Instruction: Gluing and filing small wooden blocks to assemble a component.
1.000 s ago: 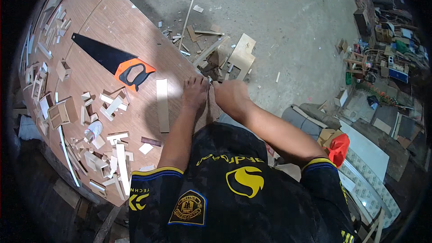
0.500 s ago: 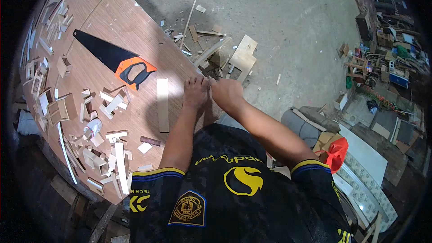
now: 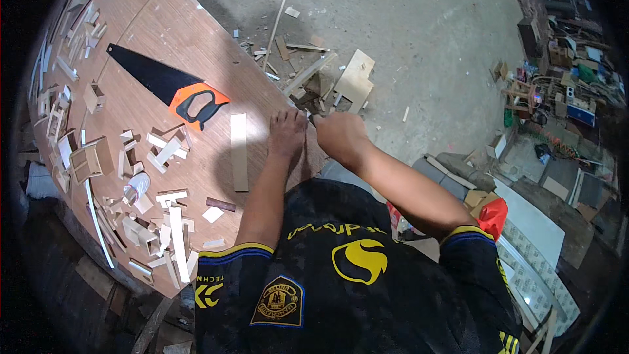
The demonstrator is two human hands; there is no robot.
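My left hand (image 3: 286, 134) presses down at the right edge of the wooden table (image 3: 190, 33), its fingers bent and held together. A small pale bit shows by its fingertips; the rest of what it holds is hidden. Just to the right, past the edge, my right hand (image 3: 342, 137) is closed in a fist around something mostly covered by the fingers. A flat strip of wood (image 3: 239, 154) lies left of my left hand. Farther left rests a handsaw (image 3: 187, 101) with a black blade and an orange and black handle.
Many small wood offcuts and little box-like wood pieces (image 3: 92, 158) cover the table's left side, around a white roll (image 3: 136, 187). Scrap wood (image 3: 354, 82) lies on the concrete floor beyond the edge. Cluttered tools and a red bag (image 3: 491, 216) are at the right.
My right hand has shifted slightly right, opening a small gap from my left hand. The left hand stays nearly in place. The saw and wood strip have not moved on the table.
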